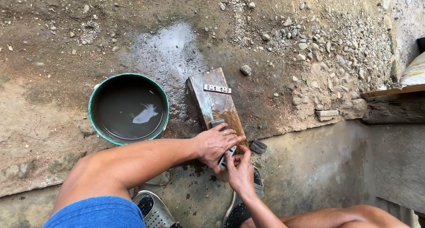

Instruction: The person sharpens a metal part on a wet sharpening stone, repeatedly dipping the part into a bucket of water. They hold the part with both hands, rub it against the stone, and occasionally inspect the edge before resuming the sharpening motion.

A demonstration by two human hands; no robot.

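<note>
I press my left hand [215,144] on the grey sharpening stone [218,123]; right hand [240,170] pinches a blade [228,156] — wet plank [216,103] steadies both.

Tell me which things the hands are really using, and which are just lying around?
In use:
- left hand and right hand, both on a small grey block
- wet wooden board under the block
- green bucket of water beside the board

Just lying about:
- loose stones
- small grey piece on the ground
- grey sandals
</note>
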